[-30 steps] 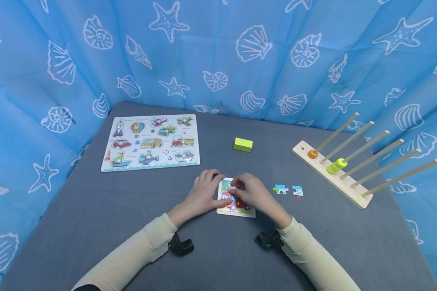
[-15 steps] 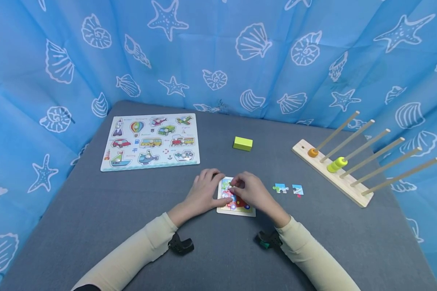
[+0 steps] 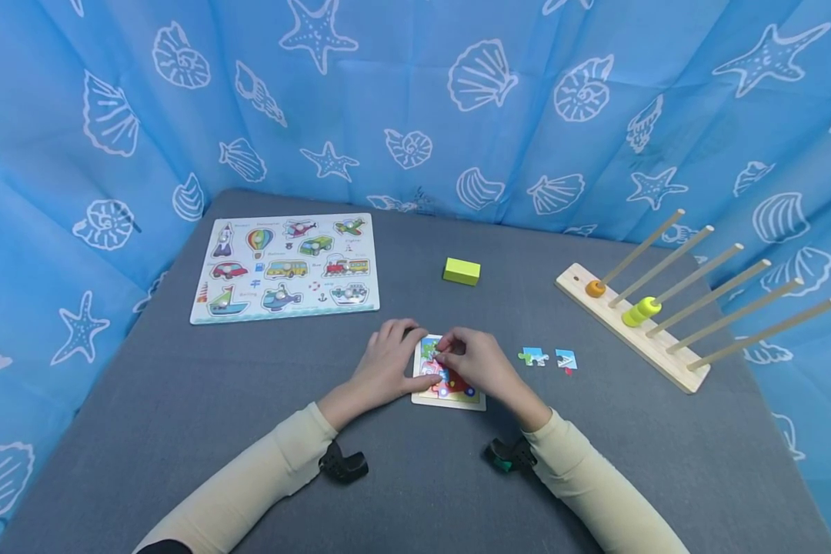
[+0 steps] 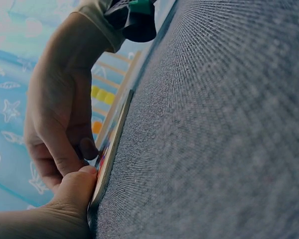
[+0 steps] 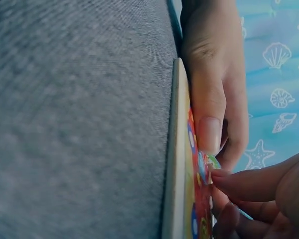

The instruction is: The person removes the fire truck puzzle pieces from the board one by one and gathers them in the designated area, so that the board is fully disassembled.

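Observation:
A small wooden-framed jigsaw puzzle (image 3: 450, 404) with a red vehicle picture lies flat on the grey table. At its left side, my left hand (image 3: 377, 373) holds the frame: the thumb presses on the picture and the fingers bend at the upper left corner. My right hand (image 3: 485, 369) reaches over the upper right part. Its thumb and index finger pinch a small puzzle piece (image 5: 210, 172) against the picture, seen in the right wrist view; the fingers hide most of the piece. Two loose puzzle pieces (image 3: 532, 357) lie to the right of the frame.
A peg puzzle board (image 3: 287, 269) with vehicles lies back left. Behind the jigsaw sits a yellow-green block (image 3: 462, 271). On the right stands a wooden rack (image 3: 633, 331) with several tall slanting pegs and a few beads. A blue shell-patterned curtain (image 3: 415, 100) hangs behind the table.
The right hand's fingers shift very slightly over the upper part of the jigsaw. The left hand stays in place, and the loose pieces lie where they were.

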`<state>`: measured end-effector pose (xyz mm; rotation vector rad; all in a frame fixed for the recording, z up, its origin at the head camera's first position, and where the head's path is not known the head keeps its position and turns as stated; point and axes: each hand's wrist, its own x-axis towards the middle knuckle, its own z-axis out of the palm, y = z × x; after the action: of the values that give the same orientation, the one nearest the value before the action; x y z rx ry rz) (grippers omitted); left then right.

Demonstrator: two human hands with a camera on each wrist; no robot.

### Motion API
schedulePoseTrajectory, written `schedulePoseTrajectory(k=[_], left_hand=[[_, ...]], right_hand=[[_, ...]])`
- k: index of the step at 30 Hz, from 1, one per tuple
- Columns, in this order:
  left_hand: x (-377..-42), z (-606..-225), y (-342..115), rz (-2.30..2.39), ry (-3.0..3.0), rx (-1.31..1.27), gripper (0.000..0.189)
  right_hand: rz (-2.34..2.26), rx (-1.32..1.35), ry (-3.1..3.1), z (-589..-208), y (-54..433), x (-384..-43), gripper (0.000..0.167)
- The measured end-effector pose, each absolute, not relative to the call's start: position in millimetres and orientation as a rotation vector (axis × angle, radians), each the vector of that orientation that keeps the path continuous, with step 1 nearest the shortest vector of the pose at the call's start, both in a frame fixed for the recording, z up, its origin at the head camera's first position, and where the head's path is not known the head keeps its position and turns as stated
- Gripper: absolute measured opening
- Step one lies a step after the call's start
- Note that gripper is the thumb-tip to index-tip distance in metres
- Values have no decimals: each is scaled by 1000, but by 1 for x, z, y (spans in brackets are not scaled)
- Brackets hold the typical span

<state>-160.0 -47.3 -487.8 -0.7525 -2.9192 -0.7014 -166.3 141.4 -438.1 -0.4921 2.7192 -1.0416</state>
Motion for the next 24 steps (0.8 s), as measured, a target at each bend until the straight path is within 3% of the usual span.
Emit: schedulePoseTrajectory(k=[9, 19, 24], left_hand=[[-160, -489, -48, -687, -2901, -766, 75], [-161, -489, -48, -682, -2900, -777, 76], [-161, -490, -48, -667, -2905, -781, 76]], right_hand=[[-1023, -491, 2812, -440, 140, -162, 9], [-1116, -482, 2708, -441, 141, -163, 28], [-1100, -467, 2706, -443, 140, -165, 22]])
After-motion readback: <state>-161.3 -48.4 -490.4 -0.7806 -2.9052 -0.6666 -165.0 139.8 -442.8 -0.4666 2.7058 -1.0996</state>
